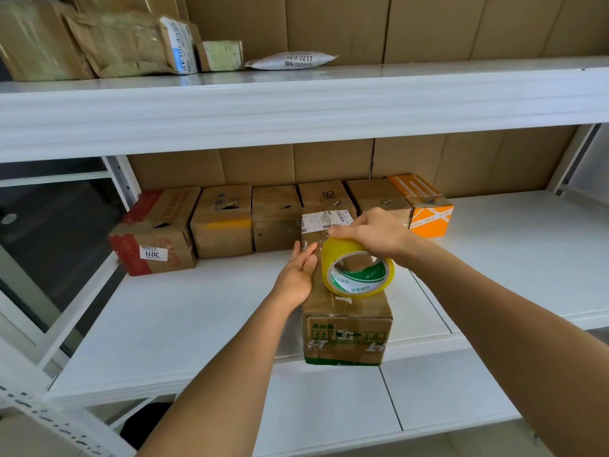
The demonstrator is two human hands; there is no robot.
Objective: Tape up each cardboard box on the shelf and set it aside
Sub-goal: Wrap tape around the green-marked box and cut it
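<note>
A long brown cardboard box (346, 324) with green print lies lengthwise on the white middle shelf (184, 311), its near end over the front edge. My left hand (296, 275) rests flat against the box's left top edge, fingers straight. My right hand (372, 232) grips a yellow roll of tape (357, 270) standing on the box top. Behind, a row of several small cardboard boxes (224, 222) lines the back of the shelf, with a red-marked box (155, 232) at the left and an orange box (425, 206) at the right.
The upper shelf (296, 103) carries brown parcels (125, 44) and a white mailer bag (291, 60). Cardboard sheets line the back wall. White shelf uprights (122, 179) stand at the left. A lower shelf (362, 407) shows below the front edge.
</note>
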